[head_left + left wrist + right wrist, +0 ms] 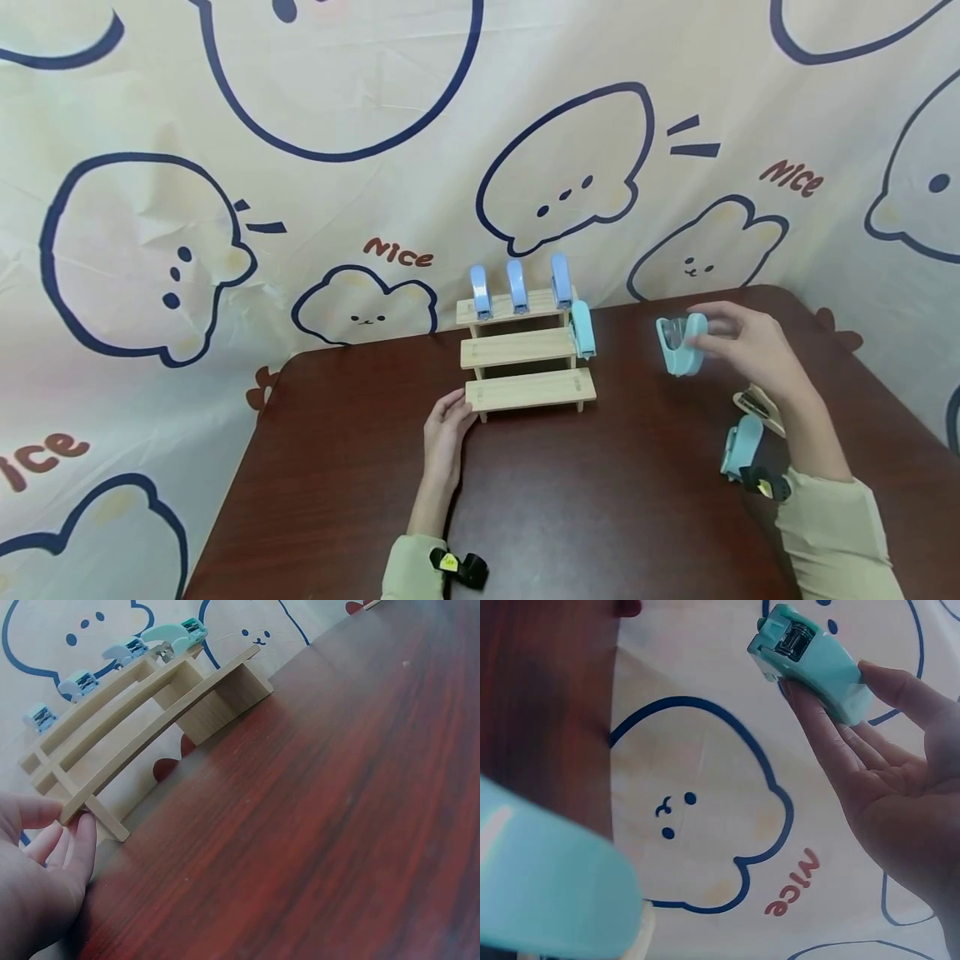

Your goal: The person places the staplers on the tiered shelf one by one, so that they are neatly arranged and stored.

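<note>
Right sleeve [836, 533] is nearest; a turquoise stapler [681, 360] is pinched by the right hand [757, 350], right of the rack [528, 390] gripped at its left end by the left hand [444, 437]

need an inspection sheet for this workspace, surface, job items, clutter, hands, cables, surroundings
surface: dark reddish-brown tabletop, wood-grained
job's things: three-tier wooden rack; three blue pieces upright on its top tier; upright teal piece at its right end; loose teal piece on the table near the right sleeve
clutter: pale item beyond the loose teal piece, partly hidden, use unclear
hands: left hand pinches the rack's near left corner; right hand holds another teal piece in the air
cables: nothing seen
surroundings: cartoon-printed backdrop
</note>
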Demonstrator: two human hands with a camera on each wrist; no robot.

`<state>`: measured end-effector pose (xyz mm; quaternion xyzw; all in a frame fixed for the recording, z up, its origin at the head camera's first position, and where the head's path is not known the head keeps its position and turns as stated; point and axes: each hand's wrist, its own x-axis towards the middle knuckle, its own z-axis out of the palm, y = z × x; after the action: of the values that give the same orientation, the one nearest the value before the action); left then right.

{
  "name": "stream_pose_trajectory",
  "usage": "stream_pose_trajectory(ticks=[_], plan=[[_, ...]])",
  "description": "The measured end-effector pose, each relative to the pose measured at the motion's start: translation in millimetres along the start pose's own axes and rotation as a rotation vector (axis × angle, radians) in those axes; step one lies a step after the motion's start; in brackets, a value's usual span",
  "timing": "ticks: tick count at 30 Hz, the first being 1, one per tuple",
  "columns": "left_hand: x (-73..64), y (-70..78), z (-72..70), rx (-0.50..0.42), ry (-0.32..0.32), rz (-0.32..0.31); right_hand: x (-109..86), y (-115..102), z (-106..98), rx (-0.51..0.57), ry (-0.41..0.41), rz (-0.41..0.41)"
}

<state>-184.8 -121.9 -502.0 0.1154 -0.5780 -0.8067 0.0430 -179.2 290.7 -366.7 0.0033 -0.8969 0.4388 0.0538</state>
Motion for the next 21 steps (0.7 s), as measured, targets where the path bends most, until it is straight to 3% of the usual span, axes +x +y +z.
stream_pose_trajectory(ticks=[12, 21], plan=[[-0.2, 1.2, 0.1, 0.003, -0.003, -0.002, -3.8, -20.3, 1.0, 0.117, 0.032, -0.016], [-1.4, 0.3, 1.7, -0.007, 0.0, 0.004, -4.2, -32.7, 6.2, 0.145, 0.053, -0.029]])
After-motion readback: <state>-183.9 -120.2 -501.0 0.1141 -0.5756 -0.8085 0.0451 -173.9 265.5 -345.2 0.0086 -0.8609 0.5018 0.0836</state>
